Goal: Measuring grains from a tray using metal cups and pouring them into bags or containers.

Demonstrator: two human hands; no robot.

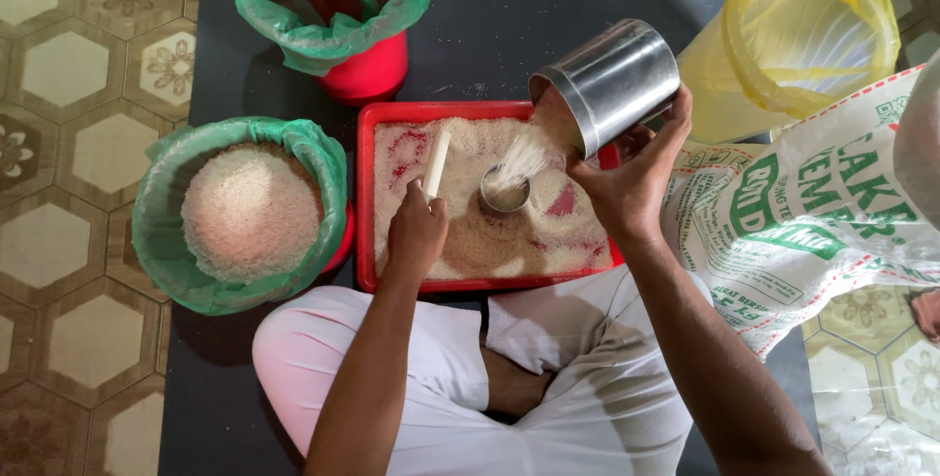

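My right hand (627, 177) grips a large steel can (609, 82) tilted to the left, and rice pours from its mouth into a small steel cup (505, 190). That cup stands in a red tray (363, 204) covered with rice. Resting on the rice at the tray's left side, my left hand (414, 233) holds a short white stick (436, 163) pointing away from me.
A red bucket lined with a green bag (157, 216) and heaped with rice sits left of the tray. Another green-lined red bucket (370, 72) stands behind it. A yellow-lined container (803, 30) and a printed white sack (813, 212) lie right. I sit cross-legged on a dark mat (245, 74).
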